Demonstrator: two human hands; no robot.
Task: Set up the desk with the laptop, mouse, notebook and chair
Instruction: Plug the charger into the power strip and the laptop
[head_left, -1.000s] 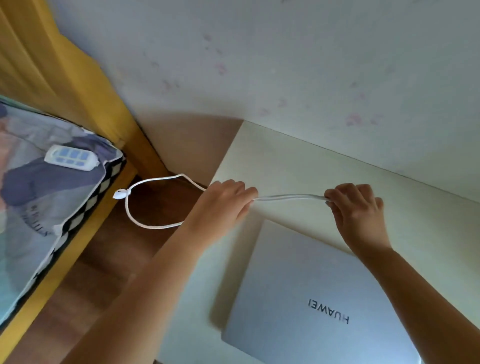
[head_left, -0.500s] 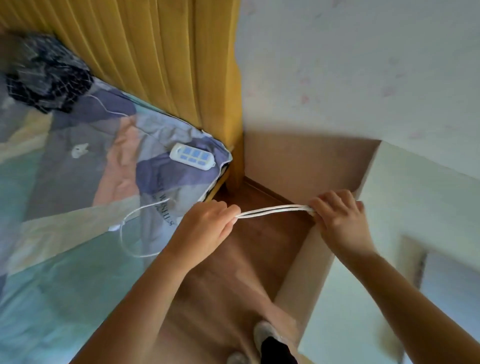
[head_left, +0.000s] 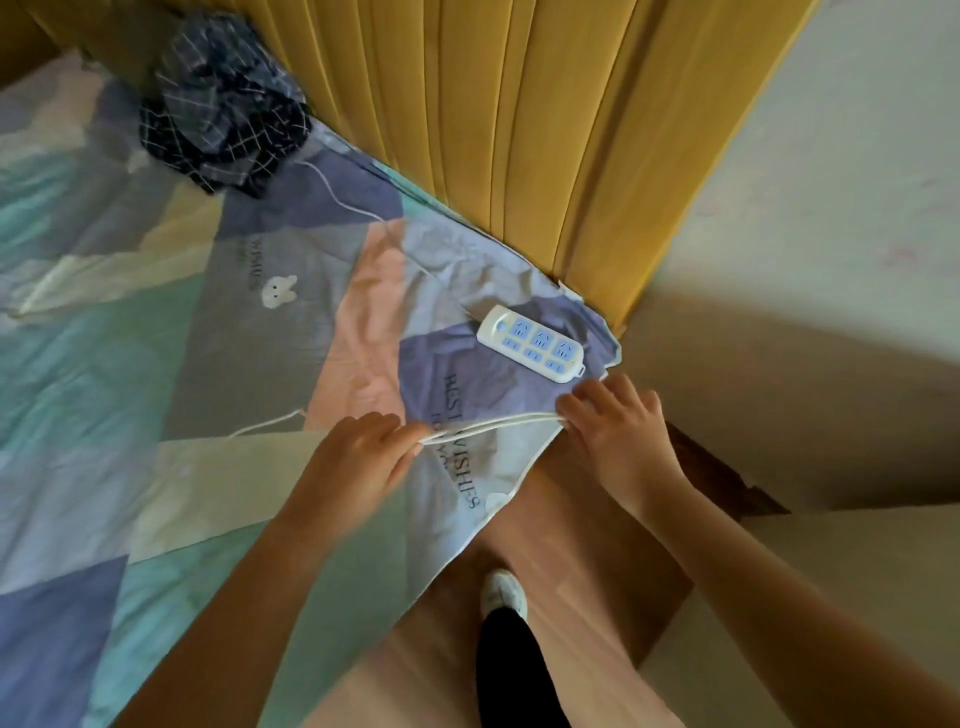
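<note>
A doubled white cable is stretched between my two hands above the edge of the bed. My left hand is shut on one end of the fold and my right hand is shut on the other. A loose tail of the cable trails left over the bedsheet. A white power strip with blue sockets lies on the bed corner just beyond my right hand. The desk shows only as a pale corner at lower right. The laptop, mouse, notebook and chair are out of view.
A patchwork bedsheet covers the left half. A dark checked cloth lies bunched at the bed's far end by the yellow headboard. Wooden floor runs between bed and desk, with my foot in a white shoe on it.
My view has swung left from the desk and laptop to the bed. Both hands carried the folded cable leftward, over the bed corner near the power strip.
</note>
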